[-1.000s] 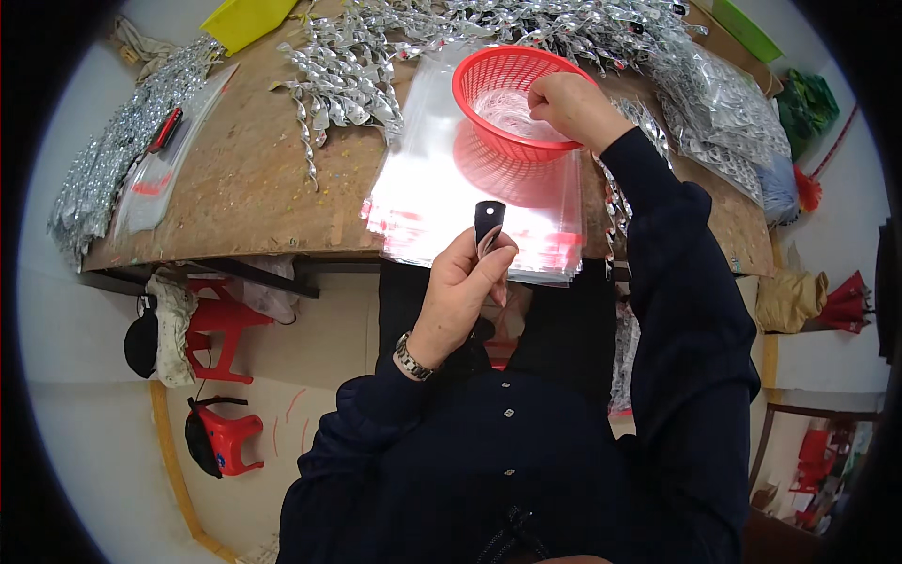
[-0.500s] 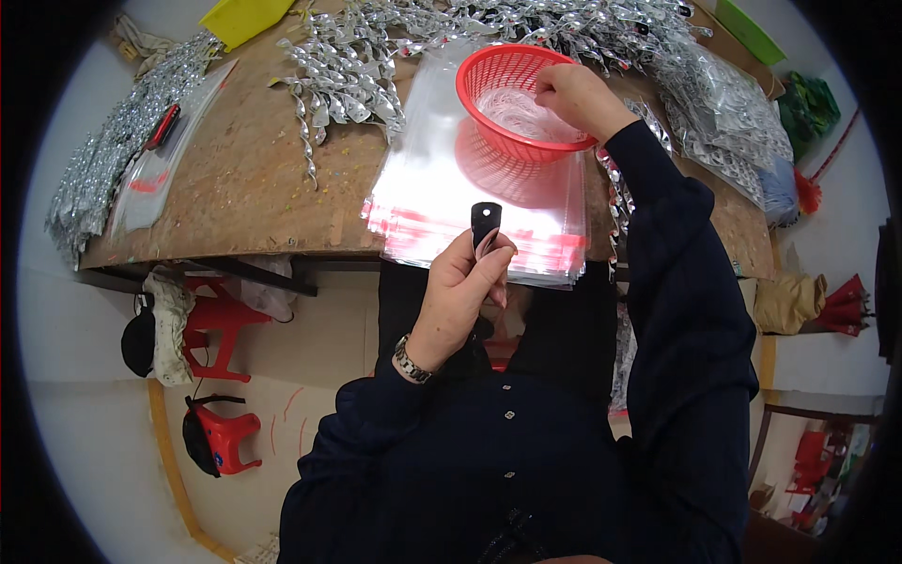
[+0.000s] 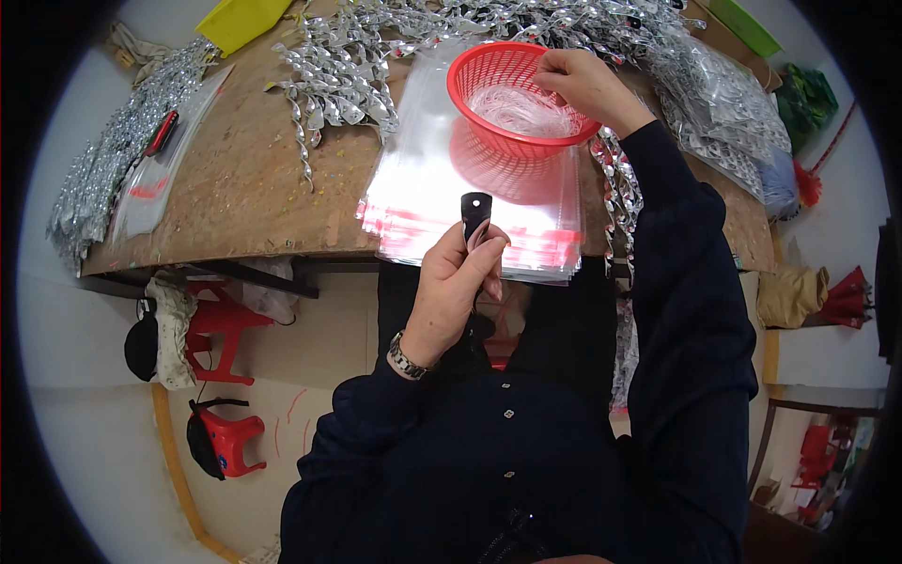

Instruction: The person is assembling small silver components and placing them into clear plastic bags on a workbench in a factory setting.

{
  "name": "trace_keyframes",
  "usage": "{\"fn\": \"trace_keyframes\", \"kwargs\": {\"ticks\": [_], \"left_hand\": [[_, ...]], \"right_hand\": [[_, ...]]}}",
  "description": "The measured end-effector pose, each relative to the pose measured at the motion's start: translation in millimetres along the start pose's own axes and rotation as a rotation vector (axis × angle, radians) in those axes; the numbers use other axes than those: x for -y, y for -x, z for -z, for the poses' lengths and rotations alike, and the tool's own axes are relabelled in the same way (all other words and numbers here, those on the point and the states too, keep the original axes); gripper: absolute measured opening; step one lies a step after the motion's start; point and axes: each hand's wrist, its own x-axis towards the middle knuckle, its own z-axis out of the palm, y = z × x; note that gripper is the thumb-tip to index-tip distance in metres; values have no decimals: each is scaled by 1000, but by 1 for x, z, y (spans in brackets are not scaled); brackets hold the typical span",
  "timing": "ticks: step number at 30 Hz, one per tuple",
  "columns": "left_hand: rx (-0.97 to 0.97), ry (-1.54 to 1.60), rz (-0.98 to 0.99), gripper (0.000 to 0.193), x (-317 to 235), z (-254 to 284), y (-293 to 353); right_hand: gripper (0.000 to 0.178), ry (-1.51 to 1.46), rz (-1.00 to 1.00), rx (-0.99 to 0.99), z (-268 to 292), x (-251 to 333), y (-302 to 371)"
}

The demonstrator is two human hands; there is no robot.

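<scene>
My left hand (image 3: 453, 287) is closed, thumb against fingers, on a shiny dark strip (image 3: 476, 209) that stands up out of the grip with a small round hole near its top end. Its lower part is hidden by my fingers. My right hand (image 3: 584, 86) is over the right rim of a red plastic basket (image 3: 458, 86), fingers curled together in a pinch. Whatever is between those fingertips is too small to make out. Inside the basket lies a tangle of fine, clear, whitish threads (image 3: 521, 110). The basket sits on a stack of clear plastic bags (image 3: 404, 188) with pink-red edges.
Silver twisted foil spirals (image 3: 343, 80) cover the back of the brown table (image 3: 244, 179). More silver strands (image 3: 89, 188) hang over its left end beside a red-and-black tool (image 3: 162, 133). Yellow tray (image 3: 240, 23) at back left; red stools (image 3: 225, 324) below.
My right hand has drawn slightly up and to the right over the basket rim, its fingers still pinched. My left hand keeps the dark strip, and the whole view has shifted slightly.
</scene>
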Motion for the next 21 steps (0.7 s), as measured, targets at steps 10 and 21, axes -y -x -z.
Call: {"fn": "trace_keyframes", "kwargs": {"ticks": [10, 21], "left_hand": [[-51, 29, -75, 15, -16, -6, -13], [17, 49, -83, 27, -23, -20, -34]], "right_hand": [[20, -669, -151, 84, 22, 29, 31], [16, -1035, -116, 93, 16, 59, 90]]}}
